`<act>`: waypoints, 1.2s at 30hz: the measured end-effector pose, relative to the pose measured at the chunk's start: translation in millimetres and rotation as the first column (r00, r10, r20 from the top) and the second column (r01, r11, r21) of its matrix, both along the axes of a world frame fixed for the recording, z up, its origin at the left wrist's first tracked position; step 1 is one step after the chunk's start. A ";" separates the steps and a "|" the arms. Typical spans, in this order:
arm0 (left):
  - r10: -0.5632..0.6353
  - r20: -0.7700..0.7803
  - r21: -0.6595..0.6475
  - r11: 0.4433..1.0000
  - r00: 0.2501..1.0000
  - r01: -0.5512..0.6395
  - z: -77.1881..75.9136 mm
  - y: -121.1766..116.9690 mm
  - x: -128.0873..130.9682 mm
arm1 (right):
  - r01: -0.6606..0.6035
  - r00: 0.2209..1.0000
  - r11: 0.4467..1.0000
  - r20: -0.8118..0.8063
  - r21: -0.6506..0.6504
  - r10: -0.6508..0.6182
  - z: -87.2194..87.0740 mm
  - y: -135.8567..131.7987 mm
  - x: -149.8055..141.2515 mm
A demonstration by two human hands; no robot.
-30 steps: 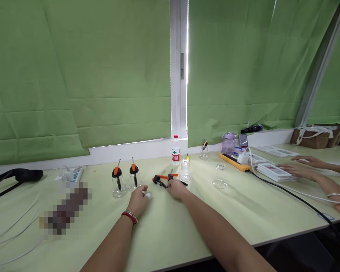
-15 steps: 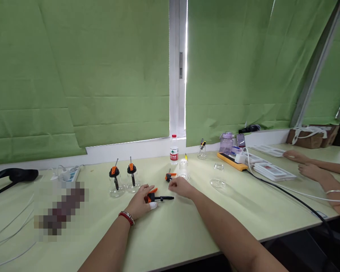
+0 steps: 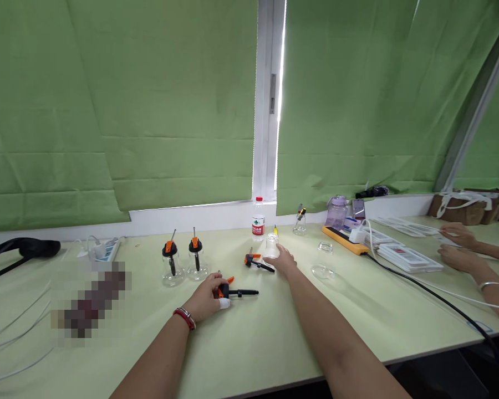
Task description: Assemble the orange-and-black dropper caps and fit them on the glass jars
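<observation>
My left hand is closed around a black-and-orange bottle top, whose black stem points right over the table. My right hand reaches forward with its fingers round the lower body of a clear glass bottle. Just left of it, a second black-and-orange bottle top lies on the table. To the left stand two glass bottles, one beside the other, both fitted with such tops. Another clear glass bottle, without a top, is right of my right hand.
A water bottle stands at the back near the wall. On the right are an orange power strip with cables, stacked white trays, a purple jug and another person's hands. A small bottle holds tools.
My right hand has moved right and forward, from beside the loose bottle top to the glass bottle. My left hand stays on its bottle top. The view has shifted slightly.
</observation>
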State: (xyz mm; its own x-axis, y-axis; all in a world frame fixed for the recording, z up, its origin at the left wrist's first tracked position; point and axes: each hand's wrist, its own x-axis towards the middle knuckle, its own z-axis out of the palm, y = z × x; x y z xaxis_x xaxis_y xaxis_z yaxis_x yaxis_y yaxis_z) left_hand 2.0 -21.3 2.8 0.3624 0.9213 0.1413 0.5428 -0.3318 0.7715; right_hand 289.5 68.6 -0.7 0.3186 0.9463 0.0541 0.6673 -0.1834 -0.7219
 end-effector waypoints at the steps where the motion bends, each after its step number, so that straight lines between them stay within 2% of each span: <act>1: -0.002 0.003 -0.001 1.000 1.000 0.002 -1.1 0.5 -0.7 | -0.009 1.000 1.000 -0.007 -0.006 0.009 -1.5 1.0 0.6; 7: 0.002 0.034 -0.025 1.000 0.999 -0.001 0.9 -1.1 -2.0 | 0.017 0.984 0.997 -0.181 0.076 -0.003 -10.3 -2.4 12.9; 11: -0.001 0.029 -0.054 0.999 1.000 0.003 6.3 -4.0 0.6 | 0.042 0.925 0.991 -0.381 0.124 0.008 -2.3 -13.5 22.1; 15: 0.042 0.101 -0.077 0.996 0.994 -0.034 6.1 -5.0 2.5 | -0.048 0.798 0.974 -0.578 0.221 0.170 16.1 -30.7 25.0; 18: 0.082 0.229 -0.214 0.976 0.970 -0.032 5.4 -7.3 2.7 | -0.173 0.683 0.951 -0.664 0.256 0.303 27.2 -47.1 22.5; 21: 0.126 0.349 -0.295 0.955 0.929 -0.019 6.9 -10.5 1.4 | -0.280 0.579 0.931 -0.732 0.234 0.358 32.3 -63.3 18.9; 24: 0.157 0.473 -0.288 0.957 0.867 -0.016 9.1 -12.7 -0.6 | -0.357 0.481 0.910 -0.793 0.212 0.374 30.2 -75.5 16.9; 27: 0.145 0.578 -0.305 0.951 0.803 0.048 10.4 -13.6 -2.3 | -0.392 0.380 0.895 -0.848 0.213 0.369 21.3 -81.7 16.8; 30: 0.132 0.605 -0.280 0.958 0.785 0.055 10.9 -13.3 -3.5 | -0.420 0.297 0.883 -0.887 0.210 0.353 11.3 -83.1 18.7; 32: 0.133 0.612 -0.247 0.969 0.779 0.028 11.0 -12.1 -4.5 | -0.421 0.283 0.883 -0.895 0.206 0.344 6.9 -82.4 21.0; 36: 0.153 0.631 -0.221 0.975 0.760 -0.013 11.4 -8.9 -7.7 | -0.359 0.307 0.908 -0.891 0.218 0.335 4.3 -79.9 25.2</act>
